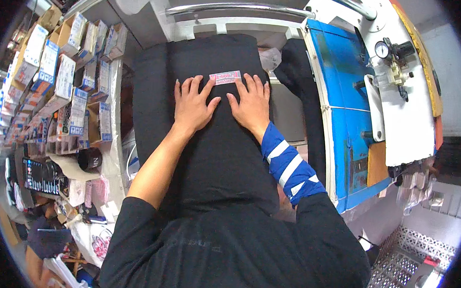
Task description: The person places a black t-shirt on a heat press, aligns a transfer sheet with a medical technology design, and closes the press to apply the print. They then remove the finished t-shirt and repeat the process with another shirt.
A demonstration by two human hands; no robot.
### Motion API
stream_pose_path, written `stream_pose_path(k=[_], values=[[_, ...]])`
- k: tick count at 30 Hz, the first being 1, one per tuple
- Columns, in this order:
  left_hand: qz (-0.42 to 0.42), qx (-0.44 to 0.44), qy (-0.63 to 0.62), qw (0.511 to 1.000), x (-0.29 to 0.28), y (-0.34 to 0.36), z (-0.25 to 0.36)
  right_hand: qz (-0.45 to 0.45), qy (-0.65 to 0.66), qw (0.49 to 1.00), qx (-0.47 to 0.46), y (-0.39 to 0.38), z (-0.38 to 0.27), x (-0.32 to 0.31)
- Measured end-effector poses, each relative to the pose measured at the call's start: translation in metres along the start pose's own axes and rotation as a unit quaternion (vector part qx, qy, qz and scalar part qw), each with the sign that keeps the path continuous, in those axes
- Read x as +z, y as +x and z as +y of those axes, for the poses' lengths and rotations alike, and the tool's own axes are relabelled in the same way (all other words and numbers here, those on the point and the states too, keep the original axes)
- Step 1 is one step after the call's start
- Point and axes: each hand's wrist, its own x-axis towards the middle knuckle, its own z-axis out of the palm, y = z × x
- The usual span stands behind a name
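A black garment (pixel 209 148) is spread over a flat platform in front of me. On it lies a small rectangular printed label (pixel 225 78), pink and white, tilted slightly with its right end farther away. My left hand (pixel 195 104) rests on the cloth with its fingers spread, the index fingertip at the label's left end. My right hand (pixel 251 106) is also open and lying on the cloth, its index finger at the label's lower right corner. Neither hand grips anything. A blue sleeve (pixel 287 166) with white stripes wraps my right forearm.
Blue-topped pressing machine (pixel 347 135) stands right, with a pressure gauge (pixel 382 50) beyond. Chrome bar (pixel 238 9) crosses the far side. Labelled cardboard boxes (pixel 60 75) are stacked left, above a lit screen (pixel 41 174). Another person's arm (pixel 36 264) shows lower left.
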Motion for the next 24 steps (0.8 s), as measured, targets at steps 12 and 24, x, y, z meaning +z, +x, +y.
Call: stream_pose_path(k=[12, 24], values=[[-0.034, -0.052, 0.048, 0.997, 0.002, -0.004, 0.001, -0.013, -0.037, 0.999, 0.019, -0.002, -0.01, 0.0], [-0.033, -0.053, 0.033, 0.998, 0.006, -0.003, -0.004, -0.057, 0.005, 0.997, 0.044, 0.01, -0.006, -0.009]])
